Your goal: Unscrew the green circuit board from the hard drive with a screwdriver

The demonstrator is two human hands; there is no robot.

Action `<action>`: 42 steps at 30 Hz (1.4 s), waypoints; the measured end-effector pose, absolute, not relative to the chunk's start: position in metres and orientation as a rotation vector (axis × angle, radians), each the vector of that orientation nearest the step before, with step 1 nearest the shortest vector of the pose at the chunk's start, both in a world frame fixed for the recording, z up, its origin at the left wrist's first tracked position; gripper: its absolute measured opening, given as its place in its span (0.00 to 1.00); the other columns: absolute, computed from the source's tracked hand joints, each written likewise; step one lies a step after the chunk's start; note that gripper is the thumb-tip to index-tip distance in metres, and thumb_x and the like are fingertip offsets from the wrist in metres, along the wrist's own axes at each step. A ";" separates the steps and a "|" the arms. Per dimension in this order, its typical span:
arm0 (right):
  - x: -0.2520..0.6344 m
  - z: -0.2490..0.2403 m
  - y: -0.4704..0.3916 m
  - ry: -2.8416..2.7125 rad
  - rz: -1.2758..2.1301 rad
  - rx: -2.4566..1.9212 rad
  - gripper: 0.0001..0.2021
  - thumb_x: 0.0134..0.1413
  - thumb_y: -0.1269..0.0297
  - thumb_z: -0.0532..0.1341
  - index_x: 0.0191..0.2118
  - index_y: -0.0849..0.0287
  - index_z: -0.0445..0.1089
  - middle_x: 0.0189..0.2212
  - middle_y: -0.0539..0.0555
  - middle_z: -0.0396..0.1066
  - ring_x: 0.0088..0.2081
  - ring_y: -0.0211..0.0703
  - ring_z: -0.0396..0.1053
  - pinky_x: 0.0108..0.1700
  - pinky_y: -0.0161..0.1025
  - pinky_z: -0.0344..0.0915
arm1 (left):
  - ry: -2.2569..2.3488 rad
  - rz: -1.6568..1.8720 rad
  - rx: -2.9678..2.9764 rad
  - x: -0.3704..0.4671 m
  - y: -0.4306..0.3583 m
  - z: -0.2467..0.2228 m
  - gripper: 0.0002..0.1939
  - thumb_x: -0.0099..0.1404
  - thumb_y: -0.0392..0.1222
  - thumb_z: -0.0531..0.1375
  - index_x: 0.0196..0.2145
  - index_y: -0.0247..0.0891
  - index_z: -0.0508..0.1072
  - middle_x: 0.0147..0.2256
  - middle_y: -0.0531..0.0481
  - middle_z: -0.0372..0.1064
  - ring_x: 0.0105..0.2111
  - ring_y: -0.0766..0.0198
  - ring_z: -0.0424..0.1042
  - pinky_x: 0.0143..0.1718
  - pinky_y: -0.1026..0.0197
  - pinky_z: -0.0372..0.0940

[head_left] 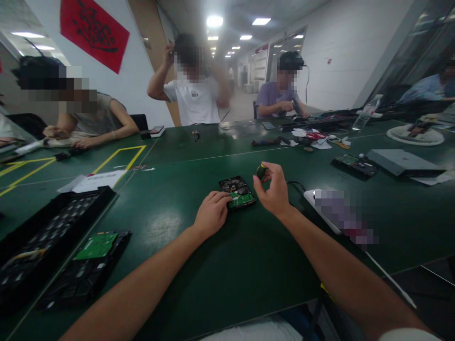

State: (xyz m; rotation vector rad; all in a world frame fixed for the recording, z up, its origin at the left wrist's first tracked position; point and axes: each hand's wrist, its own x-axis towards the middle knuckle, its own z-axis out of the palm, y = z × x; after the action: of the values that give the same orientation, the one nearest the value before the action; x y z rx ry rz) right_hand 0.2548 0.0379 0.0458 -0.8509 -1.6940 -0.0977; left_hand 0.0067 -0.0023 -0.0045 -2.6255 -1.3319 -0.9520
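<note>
A hard drive (235, 185) lies on the green table in front of me, its green circuit board facing up. My left hand (212, 213) grips the drive's near left side, fingertips on the board. Just to the right and above the drive, my right hand (274, 189) pinches a small screwdriver (262, 171) by its black and yellow handle. Its shaft cannot be made out. To the left of my left forearm sits another drive with a green board (95, 246) in a black bracket.
A long black tray (53, 232) stands at the left. On the right are a white power strip (322, 208), partly blurred, another hard drive (355, 166) and a grey metal case (405, 162). Several people sit across the table (185, 163), near cables and a water bottle (367, 112).
</note>
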 end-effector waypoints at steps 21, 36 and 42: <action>0.256 0.045 0.038 -1.725 -0.083 -0.825 0.24 0.66 0.66 0.60 0.65 0.52 0.59 0.56 0.62 0.67 0.50 0.53 0.73 0.45 0.53 0.78 | -1.322 -0.920 -2.682 0.014 -0.009 0.003 0.21 0.75 0.46 0.57 0.62 0.41 0.71 0.60 0.41 0.71 0.63 0.46 0.65 0.63 0.37 0.65; 0.255 0.044 0.039 -1.706 -0.083 -0.837 0.24 0.67 0.65 0.60 0.66 0.51 0.58 0.56 0.62 0.67 0.47 0.51 0.73 0.44 0.51 0.79 | -1.283 -0.859 -2.732 0.013 -0.009 0.003 0.22 0.75 0.47 0.57 0.63 0.40 0.70 0.61 0.41 0.71 0.63 0.46 0.64 0.65 0.37 0.63; 0.255 0.049 0.036 -1.721 -0.096 -0.845 0.24 0.65 0.64 0.63 0.64 0.49 0.60 0.52 0.59 0.67 0.43 0.48 0.71 0.38 0.48 0.78 | -1.260 -0.882 -2.749 0.014 -0.010 0.004 0.21 0.75 0.46 0.57 0.63 0.43 0.71 0.60 0.42 0.71 0.62 0.45 0.65 0.64 0.35 0.64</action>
State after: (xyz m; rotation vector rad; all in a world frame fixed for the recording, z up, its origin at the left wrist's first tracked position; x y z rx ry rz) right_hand 0.2551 0.0356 0.0493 -0.8453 -1.7210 -0.0963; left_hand 0.0137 -0.0103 0.0042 -2.7486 -1.2604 -0.8817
